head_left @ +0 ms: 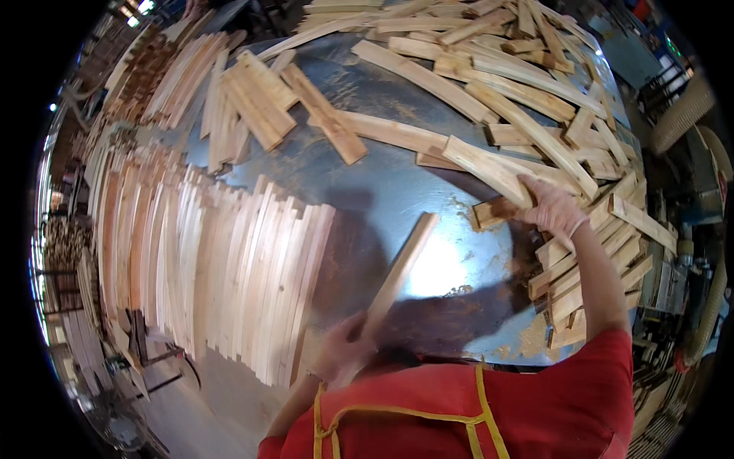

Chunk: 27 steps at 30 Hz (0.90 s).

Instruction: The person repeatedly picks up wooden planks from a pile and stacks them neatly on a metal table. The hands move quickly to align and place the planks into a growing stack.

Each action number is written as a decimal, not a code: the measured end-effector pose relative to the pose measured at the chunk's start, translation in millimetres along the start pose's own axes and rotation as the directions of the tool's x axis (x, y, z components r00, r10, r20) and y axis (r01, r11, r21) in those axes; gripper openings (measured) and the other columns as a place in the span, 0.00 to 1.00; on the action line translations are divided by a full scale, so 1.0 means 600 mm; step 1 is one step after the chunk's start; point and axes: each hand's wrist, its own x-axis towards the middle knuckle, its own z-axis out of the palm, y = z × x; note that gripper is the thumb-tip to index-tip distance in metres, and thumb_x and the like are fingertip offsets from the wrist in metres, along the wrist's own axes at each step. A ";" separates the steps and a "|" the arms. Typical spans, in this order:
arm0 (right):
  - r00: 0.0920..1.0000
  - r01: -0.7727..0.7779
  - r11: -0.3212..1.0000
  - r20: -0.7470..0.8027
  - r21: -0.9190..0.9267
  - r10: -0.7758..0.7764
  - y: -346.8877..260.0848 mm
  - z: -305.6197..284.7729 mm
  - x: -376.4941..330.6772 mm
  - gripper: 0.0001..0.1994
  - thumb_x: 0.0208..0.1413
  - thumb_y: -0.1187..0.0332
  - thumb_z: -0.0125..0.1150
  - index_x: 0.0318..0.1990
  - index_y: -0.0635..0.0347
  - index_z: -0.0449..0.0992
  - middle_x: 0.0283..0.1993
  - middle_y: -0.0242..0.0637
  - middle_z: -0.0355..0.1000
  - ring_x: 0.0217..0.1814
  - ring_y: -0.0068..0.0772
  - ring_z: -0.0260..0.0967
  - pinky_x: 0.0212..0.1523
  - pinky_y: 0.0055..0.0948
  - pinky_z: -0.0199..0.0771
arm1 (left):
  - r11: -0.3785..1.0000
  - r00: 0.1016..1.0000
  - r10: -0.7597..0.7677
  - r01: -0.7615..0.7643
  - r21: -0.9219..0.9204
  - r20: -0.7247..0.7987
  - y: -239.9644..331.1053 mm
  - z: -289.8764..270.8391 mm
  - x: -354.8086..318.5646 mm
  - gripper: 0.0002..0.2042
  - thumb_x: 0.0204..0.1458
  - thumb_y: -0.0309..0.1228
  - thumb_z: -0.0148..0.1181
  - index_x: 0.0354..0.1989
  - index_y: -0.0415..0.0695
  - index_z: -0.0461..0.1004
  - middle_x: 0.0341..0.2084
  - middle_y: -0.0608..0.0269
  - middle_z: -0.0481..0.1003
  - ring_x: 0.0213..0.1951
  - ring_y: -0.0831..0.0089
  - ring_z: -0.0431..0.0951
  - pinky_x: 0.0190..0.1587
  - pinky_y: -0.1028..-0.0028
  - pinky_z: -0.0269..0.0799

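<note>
My left hand [345,348], slightly blurred near the table's front edge, is closed around the lower end of a narrow wooden strip [404,260]. That strip slants up and away over the metal table [359,199]. To the right, my right hand [552,208] grips the near end of a pale wooden board [485,167], its fingers over the top. Just below that board lies a short darker wood piece [493,213], partly covered by the hand. A row of pale strips [256,279] lies side by side left of my left hand.
Loose boards [527,92] are heaped across the far right of the table, with more stacked pieces [585,279] by my right forearm. Several wider boards [260,103] lie at the far left. A ribbed hose [683,115] hangs at the right rim.
</note>
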 end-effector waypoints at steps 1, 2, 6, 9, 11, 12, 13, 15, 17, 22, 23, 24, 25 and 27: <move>0.999 -0.018 0.995 0.033 0.096 0.015 -0.041 0.013 -0.012 0.47 0.56 0.45 0.74 0.80 0.57 0.66 0.65 0.60 0.79 0.68 0.63 0.77 0.68 0.46 0.77 | 0.966 0.996 -0.082 0.084 -0.245 0.019 -0.007 -0.001 -0.018 0.34 0.62 0.33 0.68 0.79 0.42 0.68 0.61 0.59 0.80 0.59 0.69 0.79 0.64 0.68 0.74; 1.000 0.009 0.953 -0.010 0.302 -0.007 -0.085 0.040 -0.023 0.48 0.59 0.44 0.72 0.81 0.59 0.63 0.67 0.61 0.78 0.70 0.61 0.76 0.69 0.45 0.77 | 0.874 0.989 -0.122 0.144 -0.464 0.078 -0.013 -0.005 -0.025 0.33 0.64 0.31 0.66 0.79 0.41 0.68 0.60 0.61 0.80 0.58 0.72 0.78 0.63 0.71 0.74; 0.992 -0.109 0.748 0.030 0.655 0.119 -0.226 0.191 -0.002 0.44 0.69 0.46 0.63 0.85 0.59 0.57 0.51 0.52 0.81 0.51 0.42 0.83 0.53 0.41 0.82 | 0.904 0.992 -0.118 0.085 -0.419 -0.054 -0.041 -0.026 -0.015 0.31 0.66 0.31 0.63 0.78 0.38 0.69 0.59 0.64 0.79 0.54 0.77 0.77 0.62 0.74 0.73; 0.969 -0.099 0.493 -0.029 0.865 0.246 -0.346 0.317 0.034 0.42 0.71 0.41 0.58 0.79 0.66 0.60 0.41 0.55 0.82 0.41 0.48 0.84 0.48 0.46 0.84 | 0.945 0.982 -0.110 0.055 -0.323 -0.154 -0.068 -0.050 -0.004 0.29 0.67 0.33 0.62 0.76 0.37 0.70 0.55 0.65 0.80 0.52 0.76 0.77 0.60 0.74 0.74; 0.975 -0.121 0.804 -0.080 0.583 0.205 -0.429 0.380 0.025 0.46 0.72 0.30 0.48 0.66 0.75 0.71 0.38 0.63 0.82 0.45 0.62 0.84 0.51 0.53 0.84 | 0.974 0.979 -0.101 0.060 -0.219 -0.179 -0.086 -0.068 -0.011 0.27 0.67 0.35 0.62 0.72 0.37 0.73 0.51 0.63 0.82 0.51 0.71 0.79 0.60 0.72 0.75; 0.990 -0.127 0.830 0.014 0.543 0.142 -0.478 0.411 0.013 0.43 0.73 0.31 0.47 0.58 0.75 0.77 0.37 0.66 0.81 0.45 0.64 0.84 0.50 0.52 0.83 | 0.999 0.974 -0.020 0.030 0.042 -0.224 -0.094 -0.074 -0.017 0.27 0.66 0.36 0.63 0.71 0.38 0.73 0.51 0.61 0.81 0.52 0.68 0.79 0.60 0.68 0.75; 0.961 -0.217 0.790 0.269 0.574 0.069 -0.511 0.426 0.001 0.44 0.72 0.31 0.48 0.58 0.76 0.76 0.37 0.65 0.82 0.46 0.66 0.84 0.53 0.53 0.82 | 0.948 0.967 0.040 0.043 0.314 -0.252 -0.101 -0.080 -0.023 0.27 0.65 0.38 0.64 0.71 0.38 0.73 0.52 0.60 0.81 0.52 0.65 0.80 0.60 0.65 0.76; 0.979 -0.043 0.903 0.198 0.428 -0.048 -0.601 0.462 -0.026 0.43 0.72 0.32 0.51 0.67 0.72 0.73 0.54 0.69 0.81 0.58 0.61 0.80 0.62 0.55 0.79 | 0.767 0.920 0.219 0.042 0.640 -0.324 -0.109 -0.085 -0.027 0.28 0.62 0.39 0.66 0.69 0.41 0.73 0.54 0.56 0.79 0.55 0.58 0.79 0.60 0.57 0.75; 0.868 0.197 0.787 0.269 0.584 -0.417 -0.622 0.440 -0.009 0.39 0.71 0.32 0.54 0.71 0.59 0.74 0.63 0.63 0.79 0.62 0.58 0.78 0.65 0.51 0.80 | 0.619 0.785 0.479 0.013 0.785 -0.392 -0.113 -0.089 -0.019 0.30 0.59 0.40 0.68 0.69 0.43 0.72 0.58 0.52 0.76 0.59 0.50 0.77 0.62 0.48 0.72; 0.903 0.009 0.862 0.367 0.506 -0.225 -0.525 0.263 0.182 0.22 0.62 0.45 0.63 0.57 0.44 0.85 0.53 0.51 0.83 0.58 0.52 0.81 0.57 0.50 0.83 | 0.424 0.668 0.665 0.029 0.905 -0.334 -0.114 -0.106 0.035 0.33 0.51 0.40 0.72 0.66 0.47 0.70 0.62 0.53 0.70 0.63 0.49 0.70 0.62 0.44 0.66; 0.989 0.058 0.895 0.100 0.443 -0.113 -0.515 0.237 0.226 0.24 0.61 0.45 0.65 0.58 0.46 0.84 0.52 0.51 0.82 0.58 0.52 0.81 0.58 0.50 0.82 | 0.438 0.691 0.638 0.036 0.898 -0.339 -0.111 -0.107 0.045 0.33 0.49 0.40 0.73 0.65 0.47 0.70 0.61 0.53 0.70 0.63 0.49 0.70 0.63 0.44 0.65; 0.984 0.101 0.936 -0.170 0.337 -0.045 -0.509 0.215 0.265 0.27 0.59 0.44 0.66 0.60 0.48 0.83 0.51 0.50 0.82 0.59 0.52 0.81 0.59 0.51 0.81 | 0.421 0.686 0.644 0.055 0.906 -0.340 -0.109 -0.105 0.051 0.32 0.48 0.39 0.73 0.64 0.48 0.71 0.60 0.53 0.70 0.63 0.49 0.70 0.62 0.44 0.65; 0.965 0.107 0.965 -0.258 0.239 -0.043 -0.515 0.203 0.302 0.29 0.58 0.45 0.66 0.62 0.52 0.80 0.55 0.53 0.81 0.61 0.53 0.80 0.61 0.51 0.80 | 0.416 0.703 0.621 0.078 0.906 -0.346 -0.106 -0.103 0.056 0.32 0.47 0.39 0.73 0.63 0.49 0.71 0.59 0.54 0.70 0.62 0.50 0.70 0.62 0.44 0.65; 0.865 0.163 0.986 -0.483 0.023 -0.132 -0.542 0.194 0.364 0.35 0.57 0.46 0.68 0.66 0.60 0.74 0.64 0.58 0.78 0.64 0.56 0.79 0.63 0.52 0.78 | 0.428 0.736 0.575 0.101 0.898 -0.358 -0.098 -0.099 0.062 0.31 0.46 0.39 0.73 0.61 0.50 0.72 0.57 0.54 0.70 0.61 0.50 0.70 0.62 0.44 0.65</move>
